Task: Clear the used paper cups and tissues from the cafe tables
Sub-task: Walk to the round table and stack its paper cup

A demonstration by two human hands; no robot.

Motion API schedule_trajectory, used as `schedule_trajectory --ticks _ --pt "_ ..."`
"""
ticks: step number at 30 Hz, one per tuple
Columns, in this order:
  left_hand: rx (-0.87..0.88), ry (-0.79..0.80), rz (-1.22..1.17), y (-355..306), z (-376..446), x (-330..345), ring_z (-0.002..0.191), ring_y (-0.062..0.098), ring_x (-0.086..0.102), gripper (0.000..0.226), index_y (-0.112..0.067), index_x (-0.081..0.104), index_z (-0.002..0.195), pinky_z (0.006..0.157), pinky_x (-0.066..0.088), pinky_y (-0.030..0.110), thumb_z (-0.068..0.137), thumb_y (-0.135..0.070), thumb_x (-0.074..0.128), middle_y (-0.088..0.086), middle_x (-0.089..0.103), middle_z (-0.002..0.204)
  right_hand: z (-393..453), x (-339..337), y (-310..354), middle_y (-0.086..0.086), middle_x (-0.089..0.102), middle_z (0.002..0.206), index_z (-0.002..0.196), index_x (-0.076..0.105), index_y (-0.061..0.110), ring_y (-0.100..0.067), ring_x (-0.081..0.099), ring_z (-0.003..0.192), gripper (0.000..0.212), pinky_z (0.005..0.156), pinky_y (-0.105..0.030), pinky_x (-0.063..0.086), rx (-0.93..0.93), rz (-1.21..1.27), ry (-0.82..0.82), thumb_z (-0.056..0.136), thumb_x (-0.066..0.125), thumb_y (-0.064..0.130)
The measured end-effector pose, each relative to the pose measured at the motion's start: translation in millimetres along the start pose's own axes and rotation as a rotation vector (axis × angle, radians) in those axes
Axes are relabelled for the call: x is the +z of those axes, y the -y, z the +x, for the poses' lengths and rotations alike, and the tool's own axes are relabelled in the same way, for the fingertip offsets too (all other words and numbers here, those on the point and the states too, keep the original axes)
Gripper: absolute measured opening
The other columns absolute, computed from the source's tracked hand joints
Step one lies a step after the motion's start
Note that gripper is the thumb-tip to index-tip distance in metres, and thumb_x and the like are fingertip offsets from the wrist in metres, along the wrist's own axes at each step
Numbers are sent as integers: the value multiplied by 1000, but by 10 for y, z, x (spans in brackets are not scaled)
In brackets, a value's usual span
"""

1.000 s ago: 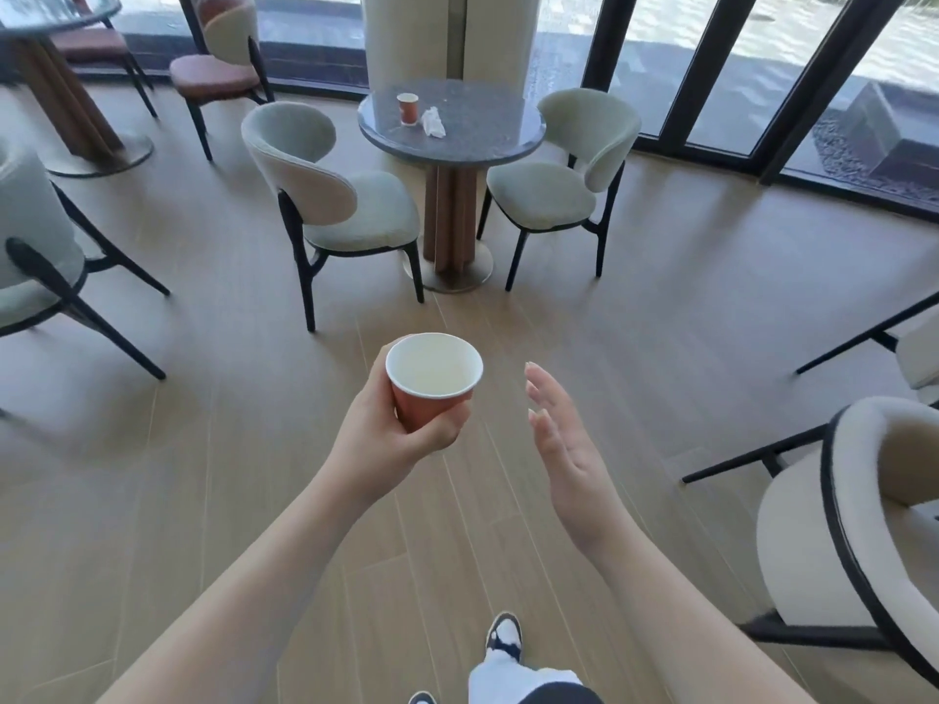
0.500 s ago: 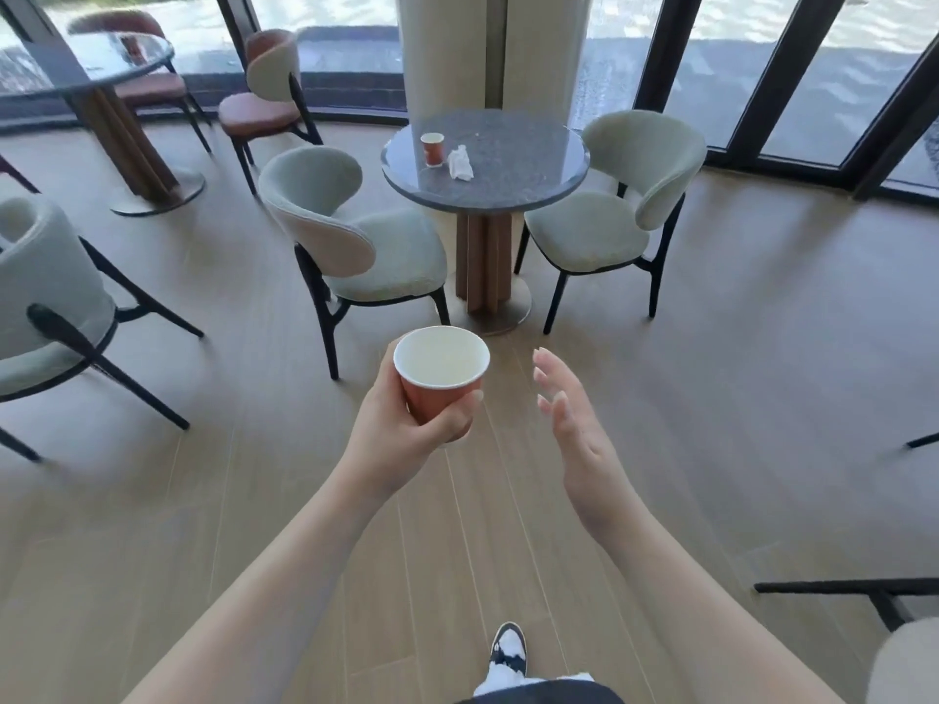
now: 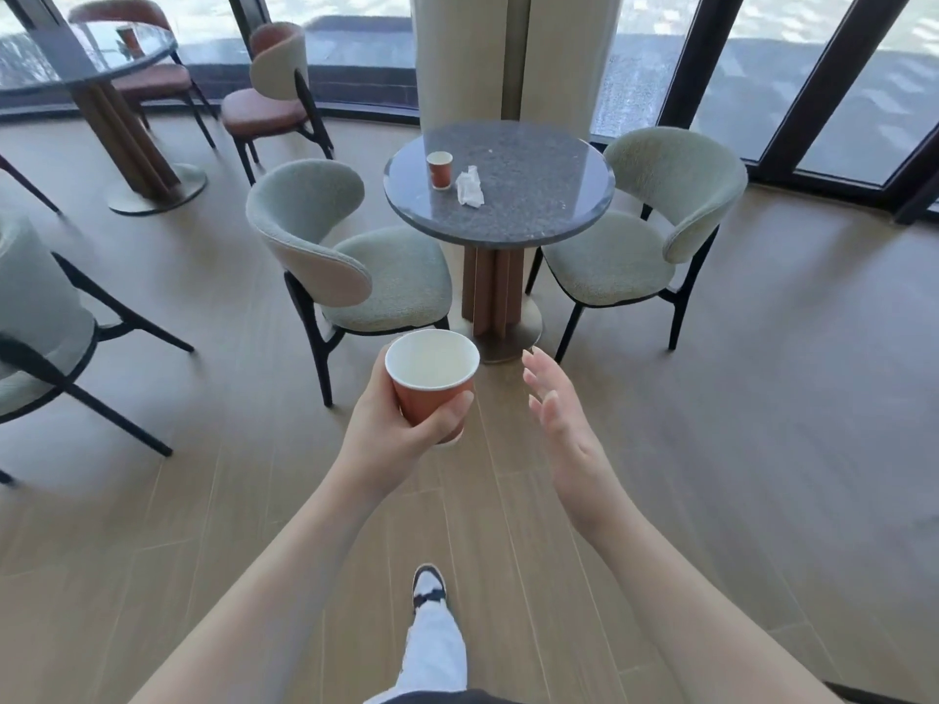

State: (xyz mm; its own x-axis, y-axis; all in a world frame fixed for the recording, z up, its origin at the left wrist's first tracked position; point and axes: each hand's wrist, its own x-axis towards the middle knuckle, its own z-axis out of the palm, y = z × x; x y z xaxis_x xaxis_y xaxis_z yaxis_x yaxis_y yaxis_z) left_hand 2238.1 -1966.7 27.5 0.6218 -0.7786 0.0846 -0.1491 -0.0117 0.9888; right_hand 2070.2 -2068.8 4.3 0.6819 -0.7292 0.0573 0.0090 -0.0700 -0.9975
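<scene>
- Over the floor: left hand [image 3: 394,434] gripping orange paper cup [image 3: 431,381], upright.
- Right hand [image 3: 561,424] spread, empty.
- On round surface [image 3: 533,195]: second cup [image 3: 439,169] beside crumpled tissue [image 3: 469,187].

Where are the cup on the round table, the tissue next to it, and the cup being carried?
Cup on the table [image 3: 440,171]: head view, its orange side.
Tissue [image 3: 468,187]: head view, middle of the crumpled paper.
Carried cup [image 3: 426,404]: head view, orange wall below the rim.

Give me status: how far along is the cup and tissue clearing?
Early. In hand: left hand holds one paper cup; right hand is empty and open. Left: a cup and tissue on the round table ahead, plus another cup on the far-left table.
</scene>
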Motion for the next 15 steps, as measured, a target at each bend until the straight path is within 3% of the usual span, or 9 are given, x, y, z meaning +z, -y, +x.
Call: schedule_trajectory --ticks 5,9,15 --pt "15 1 18 175 844 -91 103 -12 63 56 -73 54 106 79 51 9 60 -56 81 -38 66 108 822 18 -113 32 35 154 144 31 55 4 28 147 64 125 -40 23 21 -60 10 87 36 84" --pt "42 31 18 141 1665 -310 104 -11 62 64 -47 52 118 81 49 9 61 -54 80 -37 66 107 1569 133 -80 34 28 157 152 25 46 3 23 149 74 126 -42 19 18 -110 55 88 36 82" --pt "43 66 65 195 2595 -509 102 -17 60 64 -45 50 118 80 47 5 62 -52 79 -41 65 104 2542 273 -29 34 27 157 156 23 37 3 22 149 81 126 -36 18 3 -110 36 89 39 80"
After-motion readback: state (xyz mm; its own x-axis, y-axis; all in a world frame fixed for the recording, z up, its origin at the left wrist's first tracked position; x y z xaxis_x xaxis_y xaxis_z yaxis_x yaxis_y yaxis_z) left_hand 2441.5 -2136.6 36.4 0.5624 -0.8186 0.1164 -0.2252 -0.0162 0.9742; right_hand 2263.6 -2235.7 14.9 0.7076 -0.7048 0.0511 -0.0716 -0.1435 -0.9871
